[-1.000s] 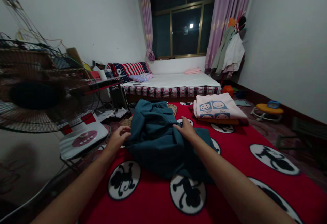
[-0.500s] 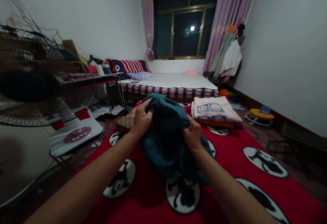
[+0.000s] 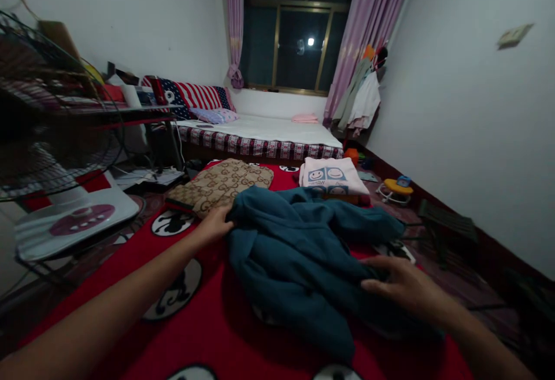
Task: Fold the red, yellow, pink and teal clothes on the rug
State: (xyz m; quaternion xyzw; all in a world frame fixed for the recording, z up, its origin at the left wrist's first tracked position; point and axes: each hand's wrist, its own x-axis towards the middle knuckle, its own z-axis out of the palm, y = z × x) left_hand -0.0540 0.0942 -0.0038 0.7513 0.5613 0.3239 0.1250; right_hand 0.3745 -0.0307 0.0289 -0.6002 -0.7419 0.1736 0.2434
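A teal garment (image 3: 299, 253) with long limbs lies loosely spread and rumpled, partly raised at its left end. My left hand (image 3: 215, 224) is closed on its upper left edge, with the fingertips hidden behind the cloth. My right hand (image 3: 396, 281) is at the garment's right side, slightly blurred. Its thumb and fingers are apart, with teal cloth showing in the gap. Beneath lies a red blanket (image 3: 191, 339) with black-and-white monkey roundels. Just beyond the garment sits a folded pale pink garment (image 3: 333, 174) with smiley faces.
A brown patterned cloth item (image 3: 229, 180) lies at the back left of the blanket. A fan (image 3: 60, 131) stands close on the left, beside a cluttered desk (image 3: 143, 115). Behind is a bed (image 3: 269, 128). At right are a yellow stool (image 3: 396, 188) and a dark folding stool (image 3: 448, 224).
The teal garment went from being bunched up between both hands to spread low over the blanket. My hands moved apart and down, and my right hand's fingers opened. The view shifted right.
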